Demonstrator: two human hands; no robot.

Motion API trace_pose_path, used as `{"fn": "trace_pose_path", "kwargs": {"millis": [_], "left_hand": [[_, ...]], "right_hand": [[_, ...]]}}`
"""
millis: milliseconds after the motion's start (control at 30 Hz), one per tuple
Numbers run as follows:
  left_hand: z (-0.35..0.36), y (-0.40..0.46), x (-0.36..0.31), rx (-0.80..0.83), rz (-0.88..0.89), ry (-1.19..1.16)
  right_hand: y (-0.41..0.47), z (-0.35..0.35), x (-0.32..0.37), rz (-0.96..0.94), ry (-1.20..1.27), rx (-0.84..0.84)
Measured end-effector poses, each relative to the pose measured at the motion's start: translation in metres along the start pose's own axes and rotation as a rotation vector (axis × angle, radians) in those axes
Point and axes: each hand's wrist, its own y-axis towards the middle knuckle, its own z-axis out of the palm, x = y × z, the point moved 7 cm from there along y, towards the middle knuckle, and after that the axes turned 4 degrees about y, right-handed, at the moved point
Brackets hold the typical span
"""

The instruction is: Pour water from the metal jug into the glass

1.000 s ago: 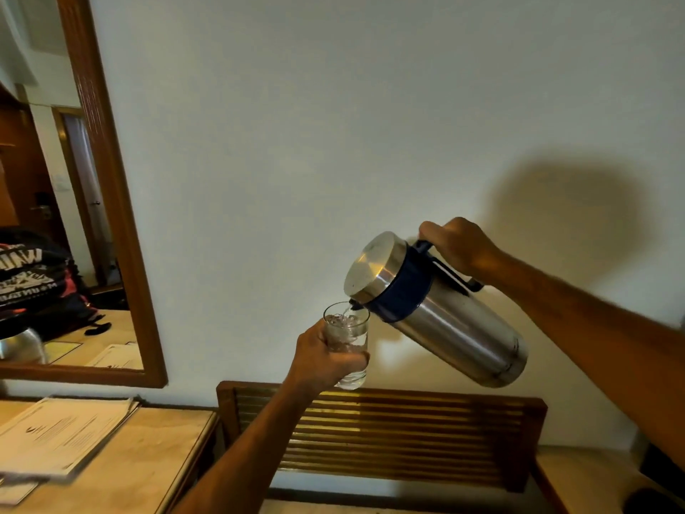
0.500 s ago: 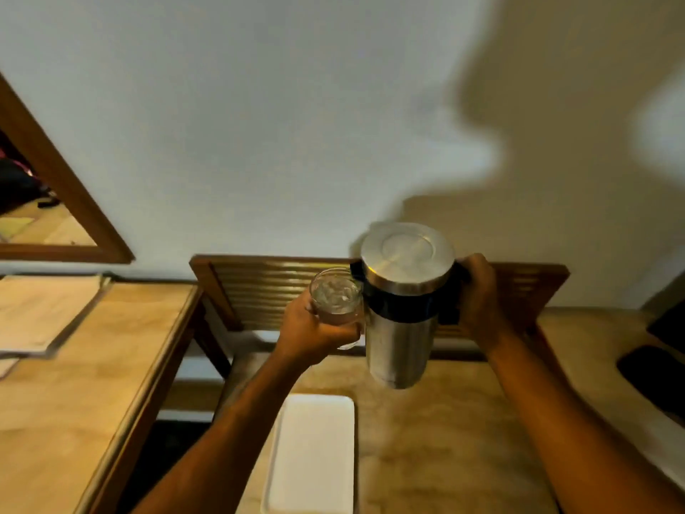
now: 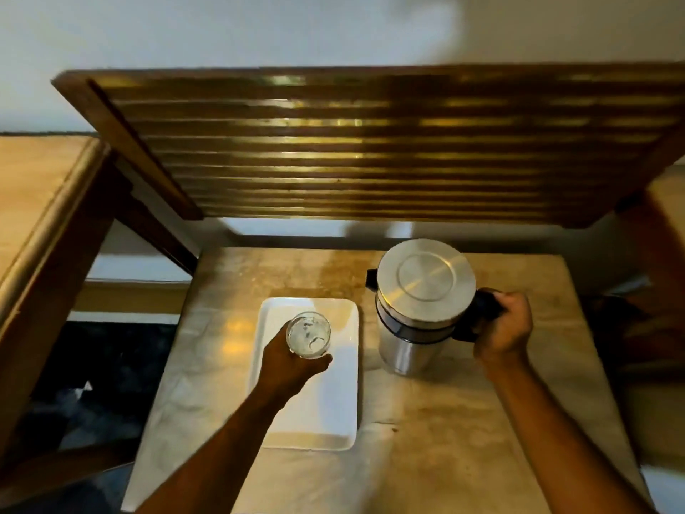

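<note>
The metal jug point(image 3: 419, 309) stands upright on the small stone-topped table point(image 3: 444, 421), lid facing up, dark spout pointing left. My right hand point(image 3: 502, 328) grips its dark handle on the right side. A clear glass point(image 3: 308, 335) with water in it is over the upper part of a white rectangular tray point(image 3: 326, 409). My left hand point(image 3: 287, 365) is wrapped around the glass from below and left. I cannot tell whether the glass touches the tray.
A slatted wooden backrest point(image 3: 370, 150) rises behind the table against the white wall. A wooden desk point(image 3: 33, 202) stands to the left, higher than the table. Dark floor point(image 3: 103, 365) lies between the desk and the table.
The jug went from tilted and pouring to upright, then came down onto the table at the right. The glass moved down over the white tray. My view tipped downward.
</note>
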Motion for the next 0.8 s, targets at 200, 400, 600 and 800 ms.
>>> {"fn": "trace_pose_path", "kwargs": {"millis": [200,400,600,800], "left_hand": [[0.027,0.016,0.033,-0.008,-0.013,0.031],[0.036,0.022,0.038,-0.056,0.035,0.019],[0.039,0.023,0.044,-0.011,0.041,0.055],[0.002,0.006,-0.009,0.285,0.199,0.286]], "right_hand": [[0.006,-0.007,-0.033,0.039,0.031,0.017],[0.005,-0.001,-0.034,-0.015,-0.107,0.122],[0.006,0.001,-0.032,-0.046,-0.119,0.214],[0.008,-0.019,-0.04,0.284,-0.177,0.194]]}}
